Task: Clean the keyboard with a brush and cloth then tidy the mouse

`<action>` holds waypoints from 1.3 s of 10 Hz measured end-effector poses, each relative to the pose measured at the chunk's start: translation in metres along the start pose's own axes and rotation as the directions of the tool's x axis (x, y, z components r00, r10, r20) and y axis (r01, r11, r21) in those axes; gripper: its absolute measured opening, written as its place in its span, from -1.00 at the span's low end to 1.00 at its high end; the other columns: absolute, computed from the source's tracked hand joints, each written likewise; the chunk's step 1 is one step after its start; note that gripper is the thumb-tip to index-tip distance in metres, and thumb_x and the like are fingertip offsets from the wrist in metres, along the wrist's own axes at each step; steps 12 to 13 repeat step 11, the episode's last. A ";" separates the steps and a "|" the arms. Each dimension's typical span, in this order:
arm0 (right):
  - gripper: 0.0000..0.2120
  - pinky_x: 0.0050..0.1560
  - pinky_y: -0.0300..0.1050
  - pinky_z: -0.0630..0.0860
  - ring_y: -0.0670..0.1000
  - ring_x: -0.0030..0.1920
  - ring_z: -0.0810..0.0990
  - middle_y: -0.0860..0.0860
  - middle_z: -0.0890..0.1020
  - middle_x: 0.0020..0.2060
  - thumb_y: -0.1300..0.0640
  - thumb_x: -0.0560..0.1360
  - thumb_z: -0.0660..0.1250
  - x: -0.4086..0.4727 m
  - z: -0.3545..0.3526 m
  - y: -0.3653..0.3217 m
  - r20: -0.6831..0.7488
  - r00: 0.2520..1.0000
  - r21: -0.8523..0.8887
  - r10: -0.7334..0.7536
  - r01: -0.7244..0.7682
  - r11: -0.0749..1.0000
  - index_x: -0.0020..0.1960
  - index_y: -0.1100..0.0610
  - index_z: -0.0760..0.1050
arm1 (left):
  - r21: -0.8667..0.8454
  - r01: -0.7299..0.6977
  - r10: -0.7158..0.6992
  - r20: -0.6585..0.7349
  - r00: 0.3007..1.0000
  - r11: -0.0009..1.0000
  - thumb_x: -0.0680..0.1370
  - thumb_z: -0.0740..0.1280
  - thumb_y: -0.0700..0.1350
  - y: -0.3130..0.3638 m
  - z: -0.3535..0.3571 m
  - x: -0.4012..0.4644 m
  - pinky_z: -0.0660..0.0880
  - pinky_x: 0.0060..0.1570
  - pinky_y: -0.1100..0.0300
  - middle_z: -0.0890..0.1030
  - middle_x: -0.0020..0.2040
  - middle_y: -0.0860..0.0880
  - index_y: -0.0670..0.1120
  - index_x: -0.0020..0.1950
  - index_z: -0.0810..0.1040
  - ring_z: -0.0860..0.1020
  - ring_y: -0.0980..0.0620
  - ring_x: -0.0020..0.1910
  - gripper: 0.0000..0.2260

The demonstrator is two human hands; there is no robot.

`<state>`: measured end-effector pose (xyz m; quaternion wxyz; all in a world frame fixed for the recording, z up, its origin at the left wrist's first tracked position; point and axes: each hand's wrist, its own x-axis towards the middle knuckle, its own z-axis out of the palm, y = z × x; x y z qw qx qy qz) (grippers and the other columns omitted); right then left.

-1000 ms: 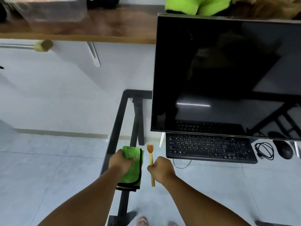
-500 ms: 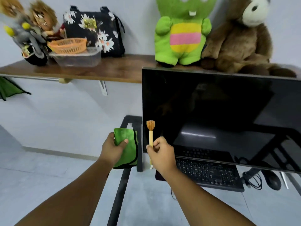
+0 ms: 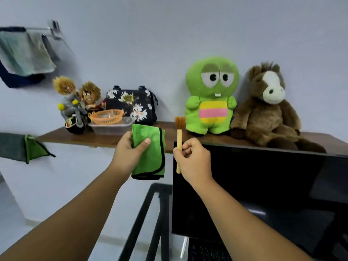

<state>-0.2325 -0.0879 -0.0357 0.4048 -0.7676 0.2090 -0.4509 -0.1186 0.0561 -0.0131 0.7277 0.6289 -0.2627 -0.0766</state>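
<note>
The brush (image 3: 179, 140) stands upright in the air, its long axis vertical and bristles pointing up, pinched at mid-handle by the curled fingers of the right hand (image 3: 192, 160). Just beside it, the left hand (image 3: 130, 150) grips a folded green cloth (image 3: 150, 153), thumb across its front, before the shelf (image 3: 79, 137). A corner of the keyboard (image 3: 207, 250) shows low under the monitor (image 3: 263, 185).

Looked like a home desk corner: plush toys (image 3: 211, 95) and handbag (image 3: 131, 104) on wall shelf (image 3: 75, 137), monitor (image 3: 263, 185) below, towels (image 3: 24, 53) hung.

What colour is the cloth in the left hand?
Bright green with a black edge, the cloth shows clearly in the head view, held by the left hand.
</note>
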 end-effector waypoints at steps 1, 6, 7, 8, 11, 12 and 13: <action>-0.77 -0.34 -0.19 0.42 -0.05 -0.40 0.51 -0.07 0.52 -0.45 0.07 0.36 0.45 0.038 0.008 -0.035 -0.090 0.994 0.010 -0.063 0.064 0.998 -0.27 0.08 0.41 | -0.033 -0.032 0.032 0.004 0.999 0.999 0.52 0.41 -0.17 0.030 -0.010 0.037 0.59 -0.03 0.00 0.69 0.02 -0.05 -0.06 0.13 0.53 0.67 -0.04 -0.01 -0.79; -0.88 -0.59 -0.33 0.32 0.00 -0.48 0.60 0.05 0.59 -0.45 0.13 0.38 0.35 0.155 0.070 -0.035 0.158 0.911 -0.644 0.382 -0.198 0.739 -0.31 0.15 0.52 | 0.301 0.272 -0.331 0.165 0.929 0.914 0.44 0.50 -0.14 -0.003 -0.004 0.180 0.55 0.12 -0.13 0.66 0.03 -0.18 -0.18 0.13 0.53 0.64 -0.17 -0.01 -0.68; -0.93 -0.60 -0.29 0.42 0.01 -0.55 0.55 0.06 0.57 -0.43 0.20 0.42 0.32 0.162 0.078 -0.028 0.160 0.876 -0.687 0.455 -0.232 0.689 -0.21 0.18 0.56 | 0.431 0.255 -0.354 0.166 0.920 0.865 0.40 0.54 -0.12 -0.014 0.001 0.191 0.53 0.16 -0.10 0.62 0.05 -0.16 -0.17 0.03 0.50 0.60 -0.16 0.03 -0.67; -0.87 -0.36 -0.11 0.59 0.04 -0.51 0.57 0.08 0.60 -0.45 0.19 0.43 0.34 0.167 0.084 -0.018 0.167 0.835 -0.727 0.524 -0.255 0.638 -0.10 0.24 0.61 | 0.667 0.135 -0.304 0.143 0.942 0.733 0.40 0.54 -0.08 -0.013 0.006 0.193 0.49 0.20 -0.01 0.57 0.12 -0.16 -0.19 0.13 0.46 0.55 -0.15 0.12 -0.59; -0.63 -0.38 -0.18 0.32 0.07 -0.38 0.37 0.06 0.37 -0.54 0.06 0.55 0.22 0.167 0.082 -0.021 0.269 0.802 -0.843 0.533 -0.071 0.533 -0.41 0.04 0.24 | 0.922 -0.076 -0.201 0.163 0.966 0.380 0.42 0.50 0.03 -0.010 0.014 0.191 0.41 -0.05 0.19 0.45 0.26 -0.15 -0.18 0.33 0.31 0.49 -0.09 0.20 -0.38; -0.63 -0.38 -0.18 0.32 0.07 -0.38 0.37 0.06 0.37 -0.54 0.06 0.55 0.22 0.167 0.082 -0.021 0.269 0.802 -0.843 0.533 -0.071 0.533 -0.41 0.04 0.24 | 0.922 -0.076 -0.201 0.163 0.966 0.380 0.42 0.50 0.03 -0.010 0.014 0.191 0.41 -0.05 0.19 0.45 0.26 -0.15 -0.18 0.33 0.31 0.49 -0.09 0.20 -0.38; -0.63 -0.38 -0.18 0.32 0.07 -0.38 0.37 0.06 0.37 -0.54 0.06 0.55 0.22 0.167 0.082 -0.021 0.269 0.802 -0.843 0.533 -0.071 0.533 -0.41 0.04 0.24 | 0.922 -0.076 -0.201 0.163 0.966 0.380 0.42 0.50 0.03 -0.010 0.014 0.191 0.41 -0.05 0.19 0.45 0.26 -0.15 -0.18 0.33 0.31 0.49 -0.09 0.20 -0.38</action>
